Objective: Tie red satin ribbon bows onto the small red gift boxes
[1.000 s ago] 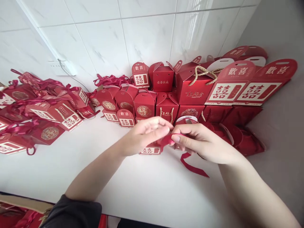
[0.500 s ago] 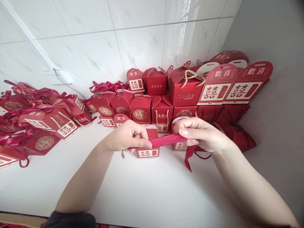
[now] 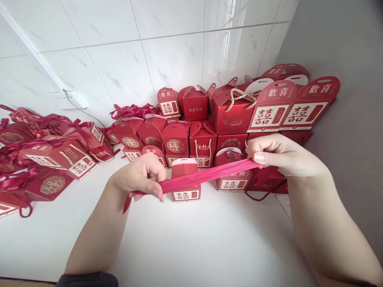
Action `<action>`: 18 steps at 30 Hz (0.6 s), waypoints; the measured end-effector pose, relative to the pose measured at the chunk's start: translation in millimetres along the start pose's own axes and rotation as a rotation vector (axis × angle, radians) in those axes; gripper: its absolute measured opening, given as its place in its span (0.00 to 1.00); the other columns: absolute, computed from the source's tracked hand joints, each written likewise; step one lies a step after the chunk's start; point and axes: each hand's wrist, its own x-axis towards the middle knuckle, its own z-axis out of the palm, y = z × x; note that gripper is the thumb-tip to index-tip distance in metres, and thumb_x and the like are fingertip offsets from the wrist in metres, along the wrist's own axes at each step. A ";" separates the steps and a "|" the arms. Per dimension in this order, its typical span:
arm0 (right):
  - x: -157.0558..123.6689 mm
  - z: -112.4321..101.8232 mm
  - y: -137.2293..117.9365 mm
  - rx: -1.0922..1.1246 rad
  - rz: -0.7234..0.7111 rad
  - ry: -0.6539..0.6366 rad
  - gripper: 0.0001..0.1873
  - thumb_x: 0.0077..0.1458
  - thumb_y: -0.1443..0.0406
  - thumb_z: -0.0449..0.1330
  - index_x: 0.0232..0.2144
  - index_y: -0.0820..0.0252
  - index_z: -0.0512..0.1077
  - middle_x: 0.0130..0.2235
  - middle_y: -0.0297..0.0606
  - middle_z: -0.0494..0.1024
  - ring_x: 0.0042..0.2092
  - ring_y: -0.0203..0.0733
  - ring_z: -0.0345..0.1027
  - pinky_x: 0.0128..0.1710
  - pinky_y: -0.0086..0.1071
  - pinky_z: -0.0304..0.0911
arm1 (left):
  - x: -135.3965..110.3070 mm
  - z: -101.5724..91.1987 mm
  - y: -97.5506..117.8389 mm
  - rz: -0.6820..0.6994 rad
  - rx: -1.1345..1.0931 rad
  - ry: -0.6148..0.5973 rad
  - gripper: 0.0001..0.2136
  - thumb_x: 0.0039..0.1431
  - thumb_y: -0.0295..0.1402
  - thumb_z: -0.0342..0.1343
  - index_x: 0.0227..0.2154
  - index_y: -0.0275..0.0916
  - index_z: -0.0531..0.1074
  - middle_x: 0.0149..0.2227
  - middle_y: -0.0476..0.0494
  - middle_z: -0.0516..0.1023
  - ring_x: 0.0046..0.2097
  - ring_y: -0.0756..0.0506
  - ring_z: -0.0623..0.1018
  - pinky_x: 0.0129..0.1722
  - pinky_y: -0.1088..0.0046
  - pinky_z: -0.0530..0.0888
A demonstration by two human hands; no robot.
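A magenta-red ribbon (image 3: 209, 174) is stretched between my two hands above the white tabletop, sloping up to the right. My left hand (image 3: 142, 175) pinches it near one end, with a short tail hanging below the wrist. At the other side my right hand (image 3: 275, 154) grips the ribbon between thumb and curled fingers. Directly behind the ribbon stands a small red gift box (image 3: 184, 167) with a white front label, partly covered by it. Another red box (image 3: 233, 181) with a similar label sits to the right, its middle hidden by the ribbon.
Rows of red gift boxes (image 3: 175, 139) are stacked along the tiled wall (image 3: 173, 56). Boxes tied with ribbon bows (image 3: 48, 177) pile up at the left. A ribbon heap (image 3: 134, 111) lies at the back. A grey wall (image 3: 344, 143) bounds the right side.
My hands have moved apart, left hand leftward and right hand up and rightward, drawing the ribbon out longer and straighter. The tail that hung below my right hand no longer shows.
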 end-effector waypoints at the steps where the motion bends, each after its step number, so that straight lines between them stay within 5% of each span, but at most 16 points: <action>1: 0.3 -1.1 -0.8 -0.048 0.026 -0.012 0.23 0.61 0.55 0.59 0.19 0.58 0.58 0.21 0.28 0.54 0.24 0.33 0.48 0.25 0.31 0.46 | -0.4 2.3 -0.1 0.024 -0.110 -0.035 0.18 0.47 0.47 0.66 0.16 0.37 0.76 0.08 0.47 0.67 0.08 0.53 0.63 0.07 0.79 0.53; 3: 2.0 -0.4 -2.9 -0.159 0.096 -0.079 0.21 0.62 0.55 0.57 0.20 0.58 0.63 0.22 0.30 0.61 0.25 0.34 0.55 0.27 0.30 0.52 | 2.4 10.4 1.1 0.069 -0.346 -0.015 0.21 0.50 0.49 0.64 0.14 0.37 0.72 0.11 0.45 0.71 0.08 0.52 0.65 0.06 0.80 0.55; 5: 4.4 5.1 -5.6 -0.292 0.138 -0.114 0.17 0.62 0.55 0.56 0.26 0.59 0.70 0.27 0.33 0.70 0.29 0.36 0.63 0.30 0.30 0.59 | 9.5 20.8 4.4 0.111 -0.520 0.170 0.20 0.51 0.47 0.64 0.16 0.36 0.72 0.14 0.46 0.75 0.11 0.54 0.69 0.07 0.84 0.61; 8: 9.1 22.5 -7.7 -0.427 0.100 0.017 0.15 0.63 0.55 0.55 0.38 0.57 0.75 0.40 0.38 0.78 0.40 0.43 0.72 0.39 0.33 0.66 | 23.3 34.2 10.1 0.092 -0.657 0.395 0.13 0.55 0.39 0.63 0.24 0.34 0.76 0.20 0.48 0.79 0.19 0.54 0.77 0.17 0.88 0.71; 11: 15.9 47.5 -3.7 -0.384 0.014 0.146 0.17 0.63 0.57 0.55 0.50 0.56 0.72 0.50 0.39 0.77 0.48 0.46 0.72 0.46 0.35 0.68 | 33.4 41.1 11.8 0.077 -0.741 0.358 0.07 0.58 0.32 0.61 0.28 0.33 0.78 0.26 0.46 0.82 0.26 0.53 0.81 0.25 0.87 0.77; 14: 24.1 72.0 6.6 -0.315 -0.061 0.095 0.24 0.60 0.64 0.58 0.58 0.56 0.66 0.57 0.40 0.73 0.53 0.46 0.70 0.51 0.37 0.67 | 36.7 43.9 9.5 0.087 -0.759 0.256 0.03 0.56 0.26 0.63 0.34 0.34 0.80 0.32 0.45 0.84 0.31 0.52 0.83 0.29 0.86 0.78; 18: 33.1 92.1 23.5 -0.146 -0.061 0.114 0.14 0.63 0.64 0.54 0.49 0.59 0.70 0.45 0.39 0.79 0.46 0.43 0.73 0.45 0.35 0.69 | 33.8 45.8 8.3 0.107 -0.723 0.158 0.15 0.55 0.21 0.61 0.45 0.38 0.78 0.41 0.45 0.84 0.40 0.49 0.83 0.35 0.86 0.78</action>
